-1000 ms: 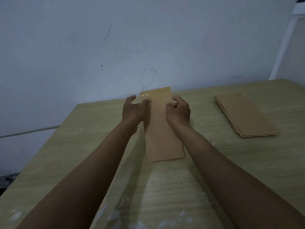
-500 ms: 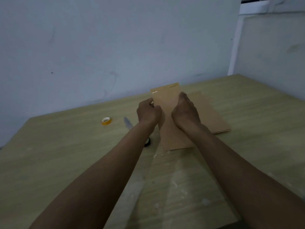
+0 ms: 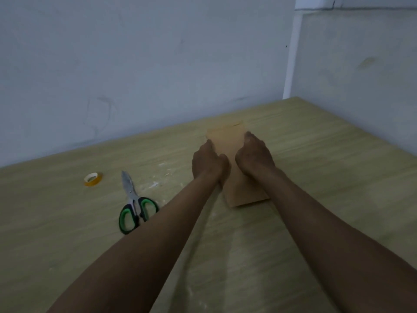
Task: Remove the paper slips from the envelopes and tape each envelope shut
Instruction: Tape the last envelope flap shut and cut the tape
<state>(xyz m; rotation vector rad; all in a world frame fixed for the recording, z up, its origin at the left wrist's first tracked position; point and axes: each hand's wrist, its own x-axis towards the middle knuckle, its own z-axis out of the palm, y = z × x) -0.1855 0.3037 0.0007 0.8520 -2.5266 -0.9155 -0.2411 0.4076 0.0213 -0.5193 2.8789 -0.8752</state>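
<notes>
At about one o'clock from the middle of the head view, a brown envelope lies lengthwise on the wooden table, its far end pointing toward the wall. The left hand grips its left edge, fingers curled over the paper, and the right hand lies over its right edge with fingers bent down along it; both hold the envelope, though whether it lies quite flat or is raised a little I cannot tell. Half a second ago the same envelope sat on top of a pile of others off to the right; now no pile shows beneath or beside it, and the camera has swung so that the scissors at nine o'clock of the hands come fully into sight, with the tape roll further out at ten o'clock. A second ago a glossy strip showed across the far end, so this one is probably taped already. My guess is the envelope is being set down as finished, well apart from the tools
</notes>
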